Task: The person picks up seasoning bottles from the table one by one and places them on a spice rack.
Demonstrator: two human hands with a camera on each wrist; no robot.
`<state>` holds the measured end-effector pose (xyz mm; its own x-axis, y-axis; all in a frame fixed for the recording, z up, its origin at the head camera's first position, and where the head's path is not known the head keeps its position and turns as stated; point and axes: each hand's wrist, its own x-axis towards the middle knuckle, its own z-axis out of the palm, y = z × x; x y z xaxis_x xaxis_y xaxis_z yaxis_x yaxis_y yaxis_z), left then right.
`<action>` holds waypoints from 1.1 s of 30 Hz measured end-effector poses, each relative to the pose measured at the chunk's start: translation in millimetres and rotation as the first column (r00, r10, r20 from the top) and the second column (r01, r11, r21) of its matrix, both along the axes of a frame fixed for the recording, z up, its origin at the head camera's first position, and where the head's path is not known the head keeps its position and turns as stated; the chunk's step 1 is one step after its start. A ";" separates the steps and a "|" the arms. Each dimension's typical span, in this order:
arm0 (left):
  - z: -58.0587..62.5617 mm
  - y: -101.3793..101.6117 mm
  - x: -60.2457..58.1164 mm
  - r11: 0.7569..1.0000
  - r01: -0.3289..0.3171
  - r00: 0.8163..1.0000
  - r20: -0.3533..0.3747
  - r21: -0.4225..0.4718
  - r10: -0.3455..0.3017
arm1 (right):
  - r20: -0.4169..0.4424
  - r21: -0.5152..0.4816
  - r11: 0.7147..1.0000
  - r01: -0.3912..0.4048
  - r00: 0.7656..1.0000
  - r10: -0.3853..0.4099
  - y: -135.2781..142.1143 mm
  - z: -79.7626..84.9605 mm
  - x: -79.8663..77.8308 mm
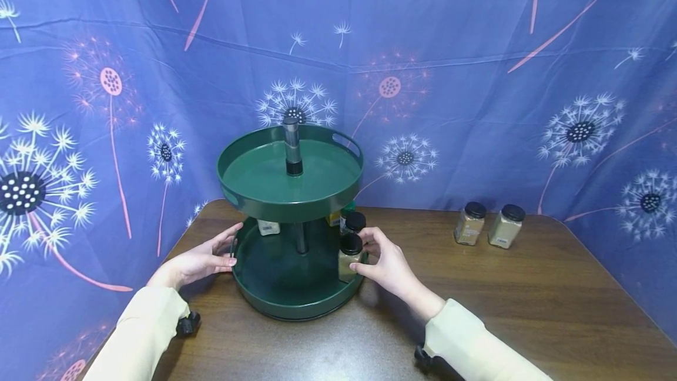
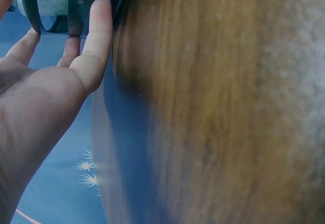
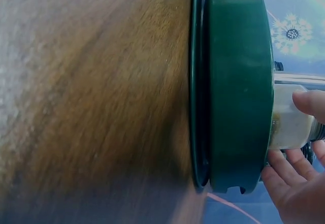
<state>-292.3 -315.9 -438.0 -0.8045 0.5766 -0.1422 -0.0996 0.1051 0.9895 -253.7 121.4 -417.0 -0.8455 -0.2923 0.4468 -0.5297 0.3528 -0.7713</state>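
Observation:
A green two-tier turntable (image 1: 296, 211) stands on the table, with a metal post through its middle. My left hand (image 1: 203, 258) touches the left side of the lower tray's rim, its fingers spread and fairly straight. At the lower tray's right side, my right hand (image 1: 385, 263) holds a spice jar (image 1: 347, 262) with a black lid between thumb and fingers. That jar is upright just inside the rim; in the right wrist view the thumb lies on the clear jar (image 3: 289, 125). Right behind it is another black-lidded jar (image 1: 355, 221), partly hidden.
A white-labelled container (image 1: 268, 227) sits at the lower tray's back left, partly covered by the upper tray. A green-topped container (image 1: 347, 210) is at the back right. Two black-lidded spice jars, one tan (image 1: 469, 225) and one paler (image 1: 506, 228), stand on the wooden table (image 1: 502, 304). Behind hangs a blue dandelion-print cloth (image 1: 449, 34).

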 end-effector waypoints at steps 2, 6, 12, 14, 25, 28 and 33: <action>0.0 0.2 0.2 1.000 -0.006 1.000 0.008 -0.004 0.006 | 0.003 -0.007 1.000 0.004 1.000 -0.004 0.6 -0.3 0.2; -0.4 0.3 1.0 1.000 -0.012 1.000 0.015 -0.009 0.012 | 0.012 -0.010 1.000 0.012 1.000 -0.012 0.9 -0.2 1.0; -1.5 -0.3 0.7 1.000 -0.009 1.000 0.007 -0.020 0.009 | 0.019 0.028 0.999 0.035 0.999 -0.036 2.9 3.1 3.5; -1.5 -0.9 0.5 1.000 -0.003 1.000 -0.003 -0.023 0.003 | 0.015 0.032 0.999 0.043 0.999 -0.043 5.0 4.8 4.4; 5.1 -2.9 1.0 1.000 -0.002 1.000 0.003 -0.028 0.002 | 0.143 0.007 0.998 0.057 0.988 -0.057 20.4 2.6 3.5; 7.4 -2.0 0.1 0.999 -0.001 1.000 0.001 -0.032 0.001 | 0.254 0.013 0.998 0.068 0.965 -0.069 21.7 1.3 4.8; 9.0 -1.8 -1.0 0.999 0.007 1.000 0.001 -0.032 -0.007 | 0.372 0.036 0.996 0.077 0.924 -0.084 20.3 -1.4 7.4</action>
